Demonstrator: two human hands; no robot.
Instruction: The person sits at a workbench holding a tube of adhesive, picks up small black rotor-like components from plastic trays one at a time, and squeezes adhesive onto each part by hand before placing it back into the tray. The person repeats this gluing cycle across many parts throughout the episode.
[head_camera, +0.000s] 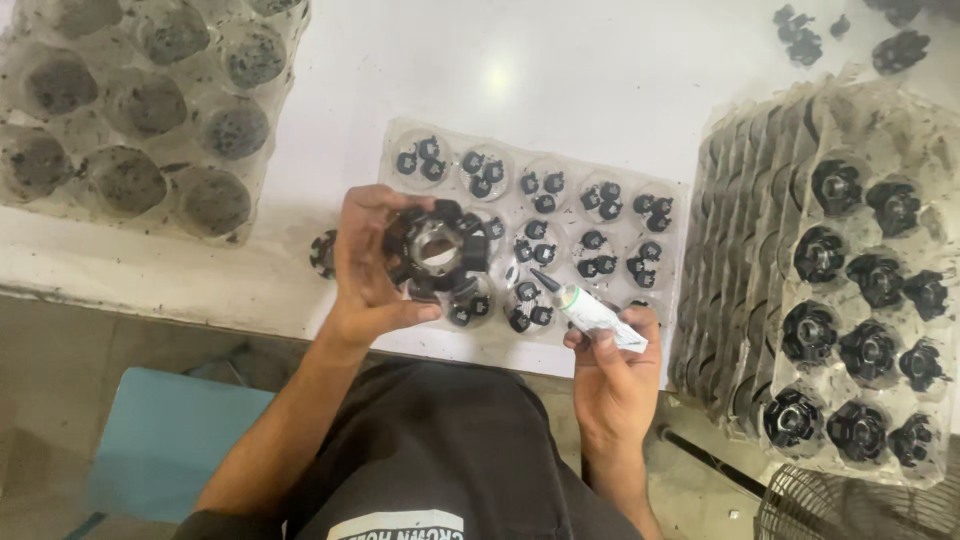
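My left hand (368, 268) grips a black ring-shaped part (437, 248) with lobes around a shiny metal bore, held up over the table edge. My right hand (612, 370) holds a small white squeeze tube (592, 312) with a dark nozzle, the tip pointing up-left toward the ring part but a short way off it. Under both hands lies a clear plastic tray (400, 135) with round pockets, each holding small black pieces.
A stack of clear trays (930, 140) with larger black lobed parts stands at the right. At the far left sits another clear tray (215, 235) with dusty grey pockets. Loose black parts (800, 35) lie at the top right. A wire fan guard (860, 510) is bottom right, a blue stool (170, 440) bottom left.
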